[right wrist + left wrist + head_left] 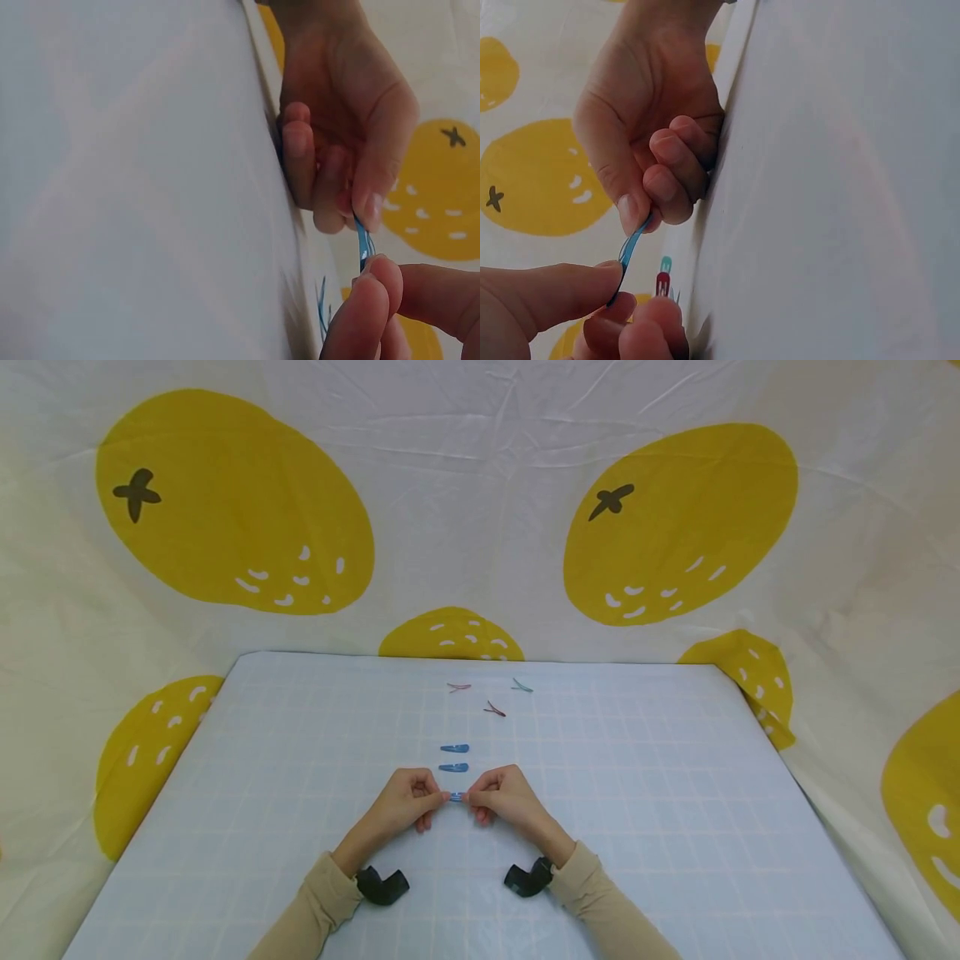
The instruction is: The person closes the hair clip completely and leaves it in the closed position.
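Observation:
Between my two hands is a blue snap hair clip [456, 797], pinched at its left end by my left hand [408, 797] and at its right end by my right hand [506, 797]. Thumb and index finger do the pinching on each side. In the left wrist view the blue clip [632, 247] looks slightly bowed, with its thin strips parted. The right wrist view also has the clip [364, 241] between both sets of fingertips, which cover its ends. Just beyond the hands lie two more blue snap clips, one [453, 767] nearer and one [454, 748] farther.
Toward the back of the table [637, 793] lie a pink clip [459, 687], a green clip [522, 686] and a dark red clip [495, 709], each spread in a V. A lemon-print cloth [465, 527] hangs behind. Black wrist devices [383, 887] sit at both cuffs.

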`<state>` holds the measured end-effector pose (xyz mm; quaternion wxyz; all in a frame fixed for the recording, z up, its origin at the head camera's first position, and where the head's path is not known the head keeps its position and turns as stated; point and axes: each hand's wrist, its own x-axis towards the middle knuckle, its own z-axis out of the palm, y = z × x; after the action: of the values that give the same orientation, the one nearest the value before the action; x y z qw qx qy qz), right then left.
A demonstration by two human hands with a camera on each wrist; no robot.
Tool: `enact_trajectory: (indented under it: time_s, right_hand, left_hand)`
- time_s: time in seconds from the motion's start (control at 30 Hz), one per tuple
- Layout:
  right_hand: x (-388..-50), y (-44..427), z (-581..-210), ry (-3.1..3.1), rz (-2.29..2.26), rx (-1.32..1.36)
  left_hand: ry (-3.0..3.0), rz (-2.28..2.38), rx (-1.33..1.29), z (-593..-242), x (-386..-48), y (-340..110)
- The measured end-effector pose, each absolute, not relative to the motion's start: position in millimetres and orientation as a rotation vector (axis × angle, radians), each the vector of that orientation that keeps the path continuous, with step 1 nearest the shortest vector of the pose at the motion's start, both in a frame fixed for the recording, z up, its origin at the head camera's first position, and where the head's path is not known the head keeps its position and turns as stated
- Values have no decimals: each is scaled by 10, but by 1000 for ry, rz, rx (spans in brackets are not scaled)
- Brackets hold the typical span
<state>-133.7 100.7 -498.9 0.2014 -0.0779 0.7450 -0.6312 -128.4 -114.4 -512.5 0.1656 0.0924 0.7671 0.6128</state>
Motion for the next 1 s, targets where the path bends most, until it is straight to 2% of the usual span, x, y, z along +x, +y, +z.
enact_trajectory:
  time_s: [0.3,0.53,0.83,1.0]
  right_hand:
    - [-1342,996,-5013,2095,-1740,-171]
    - [-1338,978,-5038,2118,-1742,-186]
    - [-1279,988,-4725,2030,-1744,-257]
    - [-1268,987,-4677,2027,-1766,-253]
  left_hand:
    - [2186,1756,250,-5110,-1266,-1121]
    - [2203,1722,336,-5146,-1281,-1124]
    - [2175,1744,254,-5153,-1301,-1145]
    - [2221,1775,212,-5159,-1299,-1132]
